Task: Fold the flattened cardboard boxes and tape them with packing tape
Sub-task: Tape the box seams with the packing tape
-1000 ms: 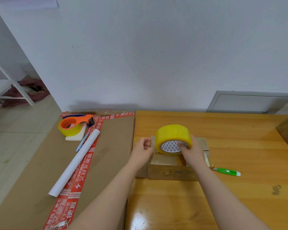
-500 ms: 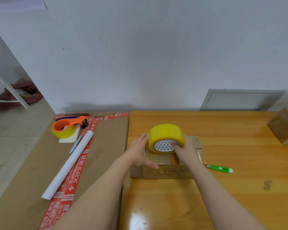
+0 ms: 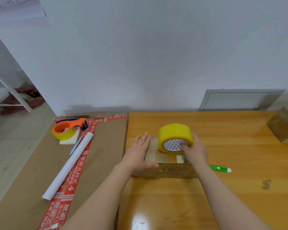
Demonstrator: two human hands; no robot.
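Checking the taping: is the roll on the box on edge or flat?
On edge: the roll stands on the box, core facing the camera.

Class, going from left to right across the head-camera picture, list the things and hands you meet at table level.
orange tape dispenser → left hand → yellow tape roll → right hand → green cutter → cardboard box at the right edge

You face a plain white wall (image 3: 140, 55), with a grey framed panel (image 3: 239, 101) low on it behind the glossy wooden tabletop (image 3: 223, 130). To your left, a pale floor (image 3: 15, 143) runs to a white frame (image 3: 10, 93) with a reddish bundle (image 3: 30, 95) behind it.
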